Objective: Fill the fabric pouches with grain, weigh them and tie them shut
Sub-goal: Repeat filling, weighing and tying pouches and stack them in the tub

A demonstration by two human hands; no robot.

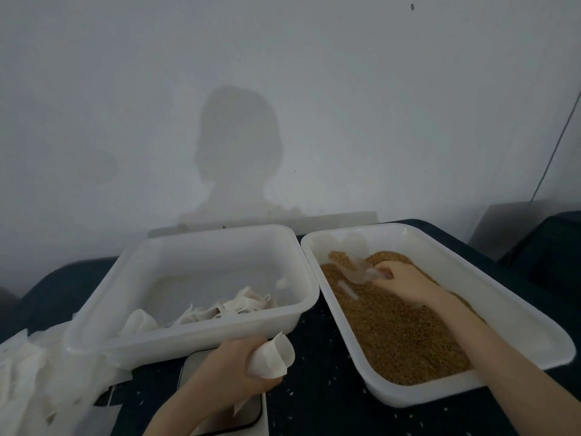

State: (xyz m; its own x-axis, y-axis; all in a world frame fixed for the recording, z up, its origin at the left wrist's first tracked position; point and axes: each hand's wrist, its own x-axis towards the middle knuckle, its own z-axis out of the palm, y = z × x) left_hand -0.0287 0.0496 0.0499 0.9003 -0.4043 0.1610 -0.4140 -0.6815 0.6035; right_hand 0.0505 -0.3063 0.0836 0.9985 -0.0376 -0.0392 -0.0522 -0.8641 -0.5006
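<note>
My left hand (232,369) grips a white fabric pouch (276,357) with its mouth held open, above a flat scale (220,410) at the front. My right hand (405,283) reaches into the right white tray (518,313) and holds a clear plastic scoop (356,272) by its handle. The scoop's bowl lies in the brown grain (399,335) that fills this tray. More empty pouches (239,306) lie in the left white tray (201,338).
A heap of white fabric pouches (34,376) lies at the left edge, beside the left tray. Loose grains are scattered on the dark table (320,401) between the trays. A pale wall rises behind, with a cable (556,143) at far right.
</note>
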